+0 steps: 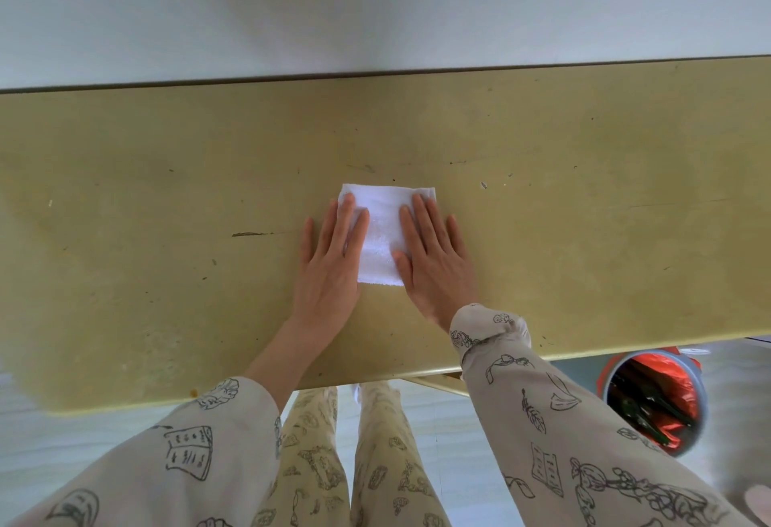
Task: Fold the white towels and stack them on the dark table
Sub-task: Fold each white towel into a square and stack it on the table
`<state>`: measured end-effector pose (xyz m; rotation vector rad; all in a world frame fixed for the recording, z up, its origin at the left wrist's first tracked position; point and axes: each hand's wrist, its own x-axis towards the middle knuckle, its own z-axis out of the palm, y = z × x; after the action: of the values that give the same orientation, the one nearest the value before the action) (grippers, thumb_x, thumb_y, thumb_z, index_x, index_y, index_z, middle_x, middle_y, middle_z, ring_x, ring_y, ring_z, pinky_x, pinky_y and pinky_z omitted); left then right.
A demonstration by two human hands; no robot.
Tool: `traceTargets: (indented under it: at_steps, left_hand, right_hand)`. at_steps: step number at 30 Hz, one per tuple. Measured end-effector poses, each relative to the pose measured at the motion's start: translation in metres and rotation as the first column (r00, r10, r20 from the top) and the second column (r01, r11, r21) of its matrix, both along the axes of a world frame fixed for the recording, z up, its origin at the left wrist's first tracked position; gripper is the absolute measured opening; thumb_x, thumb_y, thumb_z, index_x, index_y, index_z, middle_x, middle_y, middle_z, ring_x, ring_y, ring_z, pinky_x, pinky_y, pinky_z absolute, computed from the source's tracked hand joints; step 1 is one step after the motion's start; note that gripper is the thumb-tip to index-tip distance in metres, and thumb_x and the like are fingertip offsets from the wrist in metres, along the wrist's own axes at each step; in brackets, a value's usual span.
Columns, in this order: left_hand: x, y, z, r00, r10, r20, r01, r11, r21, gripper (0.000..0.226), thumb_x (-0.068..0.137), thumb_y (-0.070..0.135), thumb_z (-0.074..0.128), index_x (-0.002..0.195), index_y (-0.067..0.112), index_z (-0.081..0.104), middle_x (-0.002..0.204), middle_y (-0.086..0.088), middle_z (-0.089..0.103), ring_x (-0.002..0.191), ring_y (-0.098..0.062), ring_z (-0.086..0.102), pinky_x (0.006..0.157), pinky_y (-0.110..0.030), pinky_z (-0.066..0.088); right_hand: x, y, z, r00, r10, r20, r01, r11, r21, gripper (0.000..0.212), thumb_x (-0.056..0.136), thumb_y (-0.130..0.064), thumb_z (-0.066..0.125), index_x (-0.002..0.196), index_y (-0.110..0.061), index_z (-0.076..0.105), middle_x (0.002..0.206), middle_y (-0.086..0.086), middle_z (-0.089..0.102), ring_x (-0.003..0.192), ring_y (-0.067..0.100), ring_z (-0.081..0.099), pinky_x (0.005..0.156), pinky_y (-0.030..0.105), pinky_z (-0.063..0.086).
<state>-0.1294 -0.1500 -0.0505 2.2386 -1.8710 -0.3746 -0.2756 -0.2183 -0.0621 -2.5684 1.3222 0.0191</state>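
Observation:
A small white towel (381, 230), folded into a narrow rectangle, lies flat in the middle of a yellowish table (167, 192). My left hand (333, 263) lies flat with straight fingers across the towel's left edge, its outer fingers on the tabletop. My right hand (434, 259) presses flat on the towel's right edge in the same way. Only the strip of towel between the two hands and its far end show. No dark table and no other towel are in view.
A pale wall (375, 4) runs along the table's far edge. Below the table's near right edge stands a round bin (655, 397) lined with a red bag. My legs (354, 464) stand on a light floor under the near edge.

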Motion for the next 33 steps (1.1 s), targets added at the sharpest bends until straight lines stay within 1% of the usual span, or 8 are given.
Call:
traceTargets:
  at_steps: [4, 7, 9, 11, 13, 16, 24, 33]
  left_hand:
    - [0.007, 0.001, 0.002, 0.997, -0.058, -0.041, 0.06, 0.996, 0.063, 0.082, 0.069, -0.006, 0.054, 0.144, 0.008, 0.022, 0.155, -0.01, 0.014, 0.142, -0.024, 0.011, 0.112, -0.053, 0.021]
    - [0.024, 0.004, 0.01, 0.952, -0.118, -0.283, 0.153, 0.982, 0.107, 0.085, 0.074, 0.028, 0.049, 0.148, 0.016, 0.01, 0.155, 0.0, -0.003, 0.142, -0.013, -0.009, 0.117, -0.045, 0.009]
    - [0.036, 0.0, 0.023, 0.886, 0.011, -0.463, 0.093, 0.975, 0.201, 0.092, 0.071, 0.054, 0.046, 0.148, 0.023, 0.006, 0.154, 0.007, -0.009, 0.139, -0.003, -0.017, 0.117, -0.033, -0.001]
    - [0.044, -0.013, 0.03, 0.838, 0.157, -0.523, -0.048, 0.975, 0.216, 0.088, 0.074, 0.056, 0.054, 0.147, 0.025, 0.016, 0.156, 0.007, -0.003, 0.14, -0.003, -0.014, 0.115, -0.029, -0.002]
    - [0.048, -0.036, 0.032, 0.839, 0.243, -0.487, -0.169, 0.967, 0.191, 0.059, 0.086, 0.043, 0.057, 0.137, 0.023, 0.035, 0.156, 0.001, 0.007, 0.143, -0.011, -0.009, 0.115, -0.033, 0.0]
    - [0.05, -0.067, 0.024, 0.902, 0.189, -0.387, -0.12, 0.973, 0.195, 0.031, 0.092, 0.034, 0.052, 0.114, 0.014, 0.054, 0.147, -0.007, 0.023, 0.143, -0.025, 0.001, 0.116, -0.041, 0.004]
    - [0.057, -0.085, 0.018, 0.993, 0.008, -0.12, 0.013, 0.985, 0.172, 0.041, 0.09, 0.044, 0.051, 0.086, 0.006, 0.066, 0.143, -0.01, 0.029, 0.139, -0.035, 0.007, 0.115, -0.044, 0.004]
    - [0.04, -0.065, 0.017, 0.998, 0.068, -0.017, -0.067, 0.996, 0.053, 0.043, 0.086, 0.036, 0.056, 0.114, 0.004, 0.05, 0.136, -0.025, 0.036, 0.126, -0.041, 0.035, 0.107, -0.054, 0.027]
  right_hand:
    - [0.0, 0.0, 0.0, 1.0, -0.003, 0.01, 0.003, 1.0, 0.001, 0.057, 0.097, -0.037, 0.021, 0.146, -0.008, 0.022, 0.155, 0.008, 0.017, 0.142, 0.017, 0.006, 0.114, 0.039, 0.006]
    - [0.0, 0.0, 0.0, 1.0, 0.006, 0.008, -0.006, 1.0, -0.02, 0.057, 0.096, -0.037, 0.023, 0.145, -0.007, 0.023, 0.154, 0.009, 0.021, 0.141, 0.018, 0.009, 0.113, 0.04, 0.009]
    - [0.0, 0.0, 0.0, 1.0, 0.002, 0.008, -0.002, 0.999, -0.032, 0.057, 0.096, -0.037, 0.024, 0.145, -0.008, 0.024, 0.153, 0.01, 0.023, 0.141, 0.019, 0.011, 0.113, 0.04, 0.011]
    - [0.0, 0.001, -0.001, 1.0, -0.001, 0.012, 0.001, 1.0, -0.031, 0.057, 0.096, -0.037, 0.024, 0.145, -0.008, 0.023, 0.153, 0.01, 0.024, 0.141, 0.019, 0.012, 0.112, 0.041, 0.012]
    - [0.0, 0.001, -0.001, 1.0, 0.0, 0.015, 0.0, 1.0, -0.025, 0.057, 0.096, -0.038, 0.023, 0.145, -0.008, 0.024, 0.153, 0.01, 0.024, 0.141, 0.019, 0.012, 0.113, 0.041, 0.011]
    - [0.0, 0.001, 0.0, 1.0, 0.003, 0.016, -0.003, 1.0, -0.013, 0.057, 0.097, -0.038, 0.023, 0.145, -0.008, 0.024, 0.153, 0.01, 0.023, 0.141, 0.019, 0.012, 0.113, 0.041, 0.011]
    - [0.001, 0.001, 0.0, 1.0, -0.004, 0.023, 0.004, 1.0, -0.004, 0.057, 0.096, -0.038, 0.023, 0.145, -0.009, 0.027, 0.153, 0.009, 0.025, 0.142, 0.021, 0.021, 0.112, 0.042, 0.015]
    - [0.001, 0.001, -0.002, 0.997, -0.007, 0.076, 0.005, 1.0, 0.031, 0.056, 0.096, -0.036, 0.027, 0.144, -0.01, 0.027, 0.154, 0.009, 0.023, 0.142, 0.019, 0.013, 0.113, 0.043, 0.012]
